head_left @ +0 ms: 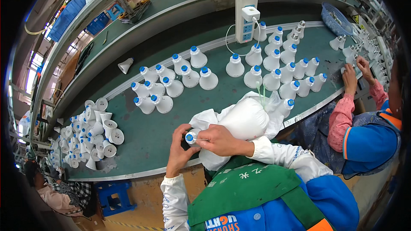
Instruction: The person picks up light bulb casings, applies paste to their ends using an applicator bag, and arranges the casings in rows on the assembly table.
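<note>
Lying at the far left of the green matte worktop (141, 141), a heap of hollow white plastic bulb housings (92, 132) shows open round mouths. Further right, the left hand (179, 147) and right hand (218, 139) both grip one cone-shaped white bulb housing with a blue cap (190, 137), held above the near worktop edge; left fingers curl under it, right fingers close over it. Just behind sits a crumpled white plastic bag (244, 117), soft and bulging. Beyond, rows of capped housings (274, 66) stand upright beside a white power strip (246, 13). At far right, a co-worker's hands (355, 72) rest on the worktop.
</note>
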`<control>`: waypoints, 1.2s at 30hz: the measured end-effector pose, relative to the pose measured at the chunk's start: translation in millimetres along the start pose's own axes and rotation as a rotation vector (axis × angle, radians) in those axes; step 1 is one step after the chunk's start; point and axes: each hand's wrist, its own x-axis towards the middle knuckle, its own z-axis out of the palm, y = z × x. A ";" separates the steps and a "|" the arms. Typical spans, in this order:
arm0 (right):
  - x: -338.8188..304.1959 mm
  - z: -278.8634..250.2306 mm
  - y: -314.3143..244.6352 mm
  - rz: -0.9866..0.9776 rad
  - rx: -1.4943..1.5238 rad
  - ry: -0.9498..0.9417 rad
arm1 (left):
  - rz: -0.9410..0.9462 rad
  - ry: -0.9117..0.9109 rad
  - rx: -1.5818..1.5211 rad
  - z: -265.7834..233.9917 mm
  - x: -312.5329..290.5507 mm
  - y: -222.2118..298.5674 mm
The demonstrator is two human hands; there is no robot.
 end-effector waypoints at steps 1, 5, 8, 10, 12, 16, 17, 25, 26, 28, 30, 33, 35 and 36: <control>-0.4 2.1 1.6 0.000 0.000 0.000 | 0.000 0.001 0.000 -1.0 0.1 -3.3; -1.4 6.4 7.2 -0.071 0.017 0.081 | 0.091 -0.020 0.085 -3.3 2.5 -12.4; -0.8 5.4 4.0 -0.032 0.024 0.091 | 0.092 -0.015 0.061 -4.6 2.2 -14.7; -0.9 4.0 -0.5 -0.005 0.045 0.101 | 0.083 -0.008 0.034 -4.9 0.4 -15.8; 0.5 1.8 -3.5 0.038 0.022 0.031 | 0.080 0.000 0.047 -5.6 0.3 -16.0; 0.4 1.0 1.4 0.026 -0.004 0.021 | 0.063 -0.006 0.053 -5.0 4.4 -8.8; -0.6 3.2 6.0 -0.029 0.029 0.045 | 0.078 -0.009 0.087 -6.6 5.2 -9.8; -4.5 0.0 5.5 -0.092 0.060 0.020 | 0.104 0.132 0.005 -28.9 60.4 29.5; -6.1 1.3 8.3 -0.103 0.058 0.024 | 0.159 0.085 0.020 -19.4 73.3 44.8; -9.1 6.8 12.0 -0.110 0.038 0.027 | 0.225 0.016 0.100 4.8 93.0 78.8; -8.3 8.4 12.0 -0.130 -0.010 -0.037 | 0.335 -0.056 0.222 31.9 111.9 107.3; -8.0 11.0 12.2 -0.168 0.004 -0.052 | 0.432 -0.144 0.242 82.6 136.3 152.2; -8.1 10.6 14.4 -0.163 -0.009 -0.058 | 0.547 -0.175 0.169 126.0 156.3 173.8; -8.8 11.6 16.2 -0.155 -0.024 -0.040 | 0.619 -0.185 0.150 148.7 167.1 183.5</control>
